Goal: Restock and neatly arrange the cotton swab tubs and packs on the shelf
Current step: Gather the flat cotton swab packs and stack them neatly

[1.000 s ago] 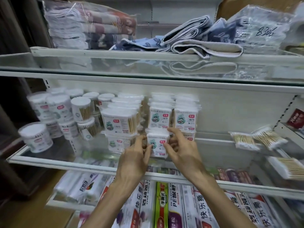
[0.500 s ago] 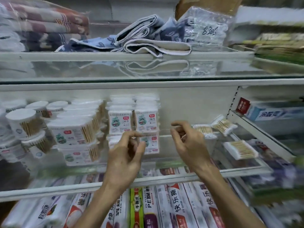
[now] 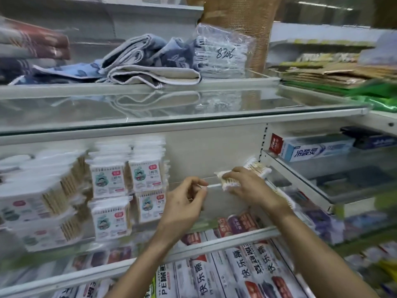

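Cotton swab pack (image 3: 228,182), clear-wrapped: gripped by right hand (image 3: 251,187) above glass shelf (image 3: 225,242). Left hand (image 3: 182,205) is curled nearby; whether anything is pinched cannot be told.

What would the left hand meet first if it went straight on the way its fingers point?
Probably the loose swab pack that the right hand holds: the left hand points up-right toward its near end. Depth is unclear, so it could pass in front.

Folded towels (image 3: 150,67) up top, clear bag marked 8306 (image 3: 223,52) beside them, toothpaste box (image 3: 318,150) at right.
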The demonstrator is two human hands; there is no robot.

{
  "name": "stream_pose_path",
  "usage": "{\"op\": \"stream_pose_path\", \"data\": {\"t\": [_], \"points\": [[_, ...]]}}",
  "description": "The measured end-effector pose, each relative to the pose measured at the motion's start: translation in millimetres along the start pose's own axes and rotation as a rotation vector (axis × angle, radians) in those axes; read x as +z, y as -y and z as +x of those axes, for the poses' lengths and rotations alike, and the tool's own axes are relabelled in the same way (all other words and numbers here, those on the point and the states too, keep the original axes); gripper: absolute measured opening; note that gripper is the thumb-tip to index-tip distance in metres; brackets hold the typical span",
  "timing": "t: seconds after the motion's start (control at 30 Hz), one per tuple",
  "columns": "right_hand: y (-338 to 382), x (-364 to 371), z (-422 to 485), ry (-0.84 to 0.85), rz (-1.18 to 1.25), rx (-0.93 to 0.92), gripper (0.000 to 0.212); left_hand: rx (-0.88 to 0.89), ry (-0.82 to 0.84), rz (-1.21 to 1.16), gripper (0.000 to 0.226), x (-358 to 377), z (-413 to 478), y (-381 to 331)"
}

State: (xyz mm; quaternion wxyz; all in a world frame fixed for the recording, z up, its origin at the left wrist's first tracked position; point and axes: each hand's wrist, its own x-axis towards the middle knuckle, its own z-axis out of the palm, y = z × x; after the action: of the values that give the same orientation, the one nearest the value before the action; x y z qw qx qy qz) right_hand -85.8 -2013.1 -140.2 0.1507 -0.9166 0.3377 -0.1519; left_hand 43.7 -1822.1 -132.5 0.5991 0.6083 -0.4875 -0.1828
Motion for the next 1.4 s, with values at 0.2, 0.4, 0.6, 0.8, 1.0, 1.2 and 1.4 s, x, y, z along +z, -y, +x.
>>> {"op": "stream_pose_path", "data": {"t": [0.2, 0.4, 0.6, 0.8, 1.0, 1.2, 1.4], "points": [[3, -9, -9, -0.212, 0.735, 0.094, 0.022, -0.06, -0.041, 0.038, 0.009, 5, 7, -2], [27, -18, -32, 0.113, 1.696, 0.161, 0.031, -0.138, -0.022, 0.008, 0.053, 5, 5, -11], [37, -12, -37, 0.237, 1.683, 0.073, 0.029, -0.065, -0.111, -0.127, 0.026, 5, -1, -18], [60, -12, -44, 0.308, 1.559, -0.1, 0.031, 0.0, -0.256, -0.136, 0.025, -33, -12, -37], [113, 7, -46, 0.221, 1.077, -0.235, 0.026, 0.073, -0.296, 0.197, 0.026, -77, -25, -29], [132, 37, -43, 0.238, 0.863, -0.275, 0.012, 0.246, -0.285, 0.656, 0.036, -107, -39, -9], [138, 65, -42, 0.183, 0.696, -0.215, 0.022, 0.276, -0.235, 0.992, 0.038, -113, -41, 19]]}}
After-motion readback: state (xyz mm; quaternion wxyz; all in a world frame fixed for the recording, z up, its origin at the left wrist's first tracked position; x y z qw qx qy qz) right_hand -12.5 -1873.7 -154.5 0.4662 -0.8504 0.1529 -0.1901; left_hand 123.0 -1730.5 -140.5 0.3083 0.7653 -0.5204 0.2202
